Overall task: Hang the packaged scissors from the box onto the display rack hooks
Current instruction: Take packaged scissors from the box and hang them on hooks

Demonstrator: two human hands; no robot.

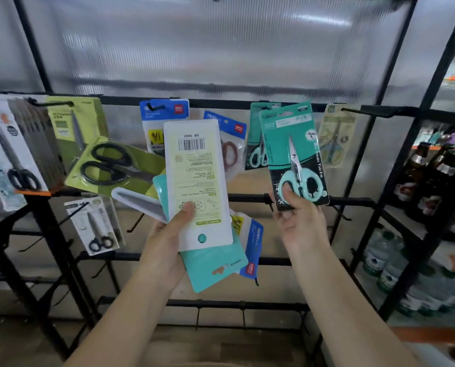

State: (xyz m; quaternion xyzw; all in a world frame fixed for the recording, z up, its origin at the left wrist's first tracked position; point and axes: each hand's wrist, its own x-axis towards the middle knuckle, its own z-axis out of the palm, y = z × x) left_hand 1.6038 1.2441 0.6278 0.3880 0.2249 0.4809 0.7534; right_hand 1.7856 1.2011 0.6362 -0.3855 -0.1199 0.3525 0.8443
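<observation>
1. Right hand (pixel 298 218) up at the top rail, grip pinching the bottom edge of a teal scissors pack (pixel 292 154), thumb on the front by the handles
2. Held upright, face out, its hang hole level with the upper rail, just in front of a matching teal pack (pixel 255 136) already hanging there; whether the hole was on the hook, cannot tell
3. Left hand (pixel 168 234) lower and nearer, grip clasped round a fanned bundle of packs, thumb pressed on the white-backed pack (pixel 197 181) on top, barcode side showing and upside down
4. Under it, a green pack with black scissors (pixel 109 165), a plain teal card (pixel 215 268) and a blue-edged pack (pixel 253 258), all waiting
5. Already hung on the display rack (pixel 367 202): a thick stack at far left (pixel 22 144), a lime pack (pixel 72 120), two blue-topped packs (pixel 165 109), a pale one at right (pixel 335 136), and one grey pack on a lower row (pixel 94 226)
6. Judged well underway but not finished: several hooks filled, lower hooks bare, at least four packs left in hand plus the one being placed
7. Box not in view, so what remained in it, cannot tell
</observation>
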